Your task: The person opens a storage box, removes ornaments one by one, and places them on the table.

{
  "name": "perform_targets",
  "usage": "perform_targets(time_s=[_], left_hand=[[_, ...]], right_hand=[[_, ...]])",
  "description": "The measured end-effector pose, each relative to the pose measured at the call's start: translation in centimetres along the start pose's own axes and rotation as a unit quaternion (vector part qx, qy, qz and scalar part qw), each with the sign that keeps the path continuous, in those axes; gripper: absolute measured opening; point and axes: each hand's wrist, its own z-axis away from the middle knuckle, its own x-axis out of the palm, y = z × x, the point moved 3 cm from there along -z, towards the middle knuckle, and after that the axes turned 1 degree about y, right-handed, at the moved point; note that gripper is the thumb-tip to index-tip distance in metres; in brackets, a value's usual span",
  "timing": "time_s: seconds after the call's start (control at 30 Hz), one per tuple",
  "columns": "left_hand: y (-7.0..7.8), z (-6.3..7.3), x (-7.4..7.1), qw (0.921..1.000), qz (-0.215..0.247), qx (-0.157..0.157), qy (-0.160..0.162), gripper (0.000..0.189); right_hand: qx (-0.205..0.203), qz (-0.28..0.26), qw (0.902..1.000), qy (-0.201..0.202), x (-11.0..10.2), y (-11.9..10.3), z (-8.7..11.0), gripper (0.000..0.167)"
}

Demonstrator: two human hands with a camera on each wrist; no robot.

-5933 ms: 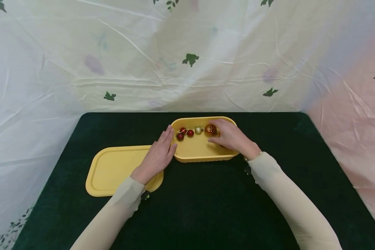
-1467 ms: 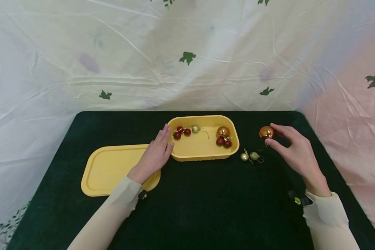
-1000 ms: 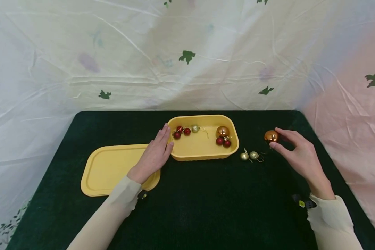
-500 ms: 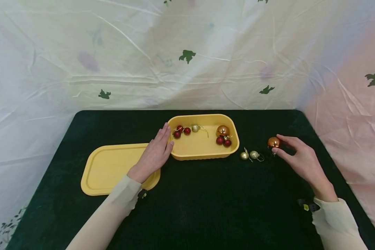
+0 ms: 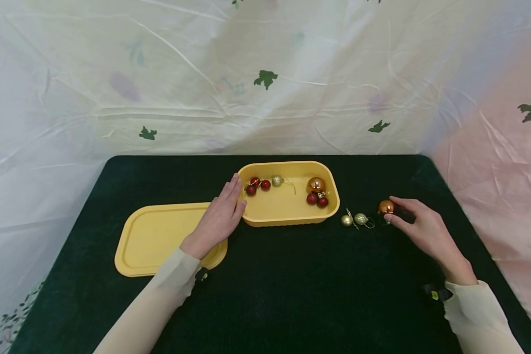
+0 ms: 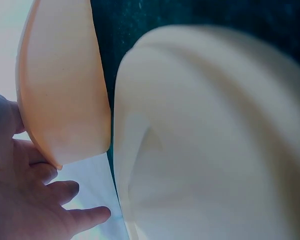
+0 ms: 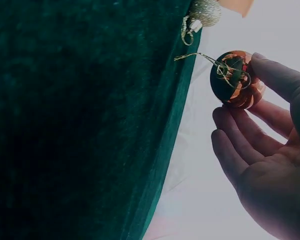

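My right hand [image 5: 427,231] pinches a shiny copper-orange Christmas bauble [image 5: 386,207] between thumb and fingers, low over the cloth to the right of the box. In the right wrist view, a gold hanging loop trails from this bauble [image 7: 235,80]. Two small gold baubles [image 5: 360,219] lie just left of it. My left hand [image 5: 217,219] rests with straight fingers against the left rim of the yellow box [image 5: 287,216]; the left wrist view shows its fingertips at the rim. Inside the box are red baubles [image 5: 265,185], a glittery gold bauble [image 5: 277,181] and another copper bauble [image 5: 316,185].
A yellow lid [image 5: 159,241] lies flat to the left of the box, partly covered by my left forearm. Dark green cloth [image 5: 265,295] covers the table. A pale curtain with green leaf shapes [image 5: 265,78] hangs behind it.
A copper bauble and two gold baubles have come out of the box; the gold ones lie on the cloth. Lately my right hand has lowered the copper bauble toward them. The left hand stays put.
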Motion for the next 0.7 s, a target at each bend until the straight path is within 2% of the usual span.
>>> perform_targets(time_s=[0.7], left_hand=[[0.07, -0.02, 0.11, 1.0, 0.0, -0.001, 0.002, 0.065]], right_hand=[[0.006, 0.016, 0.999, -0.042, 0.77, 0.66, -0.36, 0.056]])
